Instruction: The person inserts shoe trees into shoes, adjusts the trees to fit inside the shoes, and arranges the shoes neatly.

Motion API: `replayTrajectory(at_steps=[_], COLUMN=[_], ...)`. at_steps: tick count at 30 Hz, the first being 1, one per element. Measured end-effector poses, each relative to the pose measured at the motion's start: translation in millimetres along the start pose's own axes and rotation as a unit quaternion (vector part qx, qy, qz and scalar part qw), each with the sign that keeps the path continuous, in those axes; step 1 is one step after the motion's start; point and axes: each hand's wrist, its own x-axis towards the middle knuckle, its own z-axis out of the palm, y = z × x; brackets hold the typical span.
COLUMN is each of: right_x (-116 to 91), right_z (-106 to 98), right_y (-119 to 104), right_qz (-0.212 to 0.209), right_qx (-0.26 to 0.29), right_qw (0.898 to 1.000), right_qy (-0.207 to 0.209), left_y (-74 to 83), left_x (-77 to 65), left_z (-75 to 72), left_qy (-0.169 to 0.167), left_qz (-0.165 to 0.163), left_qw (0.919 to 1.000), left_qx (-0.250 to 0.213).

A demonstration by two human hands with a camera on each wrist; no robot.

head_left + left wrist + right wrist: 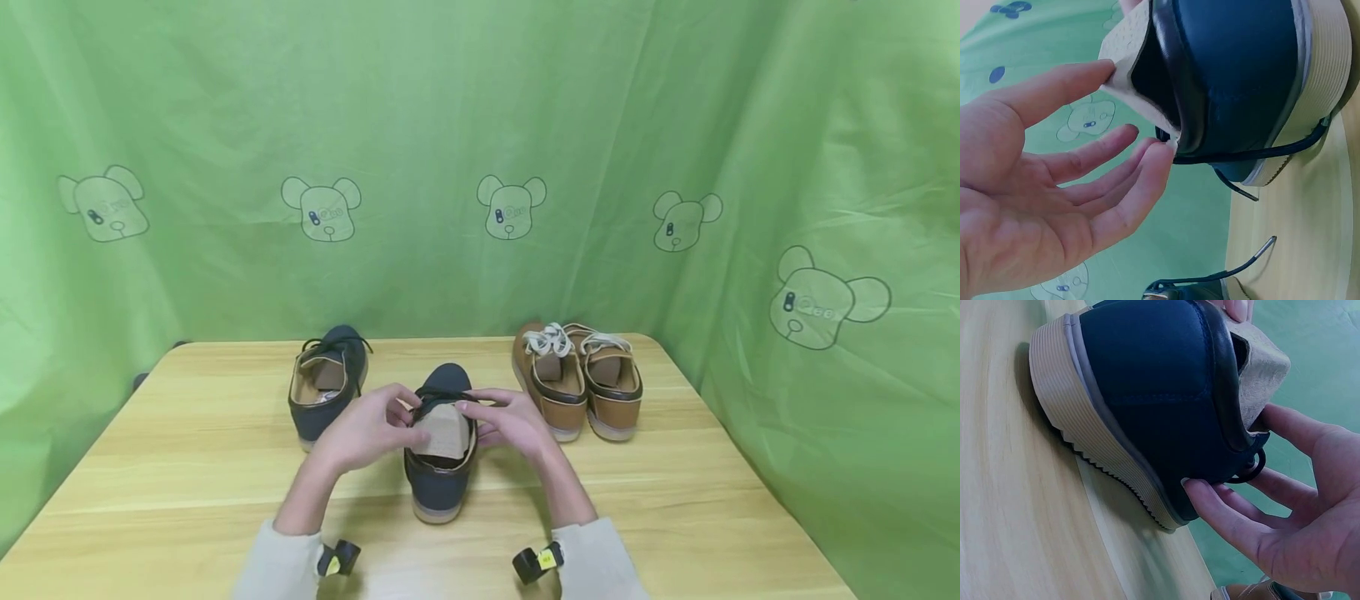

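A dark blue lace-up shoe (437, 487) with a pale sole stands at the middle of the table, heel toward me. Its beige tongue (442, 433) sticks up out of the opening, below the dark laces (442, 396). My left hand (372, 429) is at the shoe's left side; its thumb touches the tongue's edge, and a fingertip (1161, 149) meets the rim of the opening. The other left fingers curve loosely. From the right, my right hand (515, 422) holds the shoe, thumb at the tongue, fingers (1210, 497) against the outer side near a lace loop.
Another dark blue shoe (303, 417) stands back left with loose lace ends. Two brown shoes (562, 414) with white laces stand side by side at the back right. A green curtain (420, 125) with bear-head drawings encloses the wooden table (150, 500).
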Motion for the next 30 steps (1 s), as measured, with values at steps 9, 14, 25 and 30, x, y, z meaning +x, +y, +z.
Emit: replayTrajectory(at_steps=[9,14,25,30], right_x=[-1,-1,-1,-1], right_z=[3,4,3,3], right_y=[-2,-2,-2,-3], right_qz=[-0.002,-0.001,0.004,0.006], right_qx=[0.000,-0.002,-0.001,0.000], right_qw=[1.000,1.000,1.000,1.000], right_qy=[0.003,0.006,0.005,0.006], left_y=[-15.3,-21.8,-21.4,-18.7], left_x=[6.5,9.6,14.1,15.1], left_z=[-2.9,-1.6,6.1,9.5], left_qy=[-0.043,-0.061,-0.035,-0.015], left_qz=[-0.003,0.004,-0.012,-0.022], left_qw=[0.9962,0.9923,0.9956,0.9970], left_qx=[-0.075,-0.107,-0.086,-0.073])
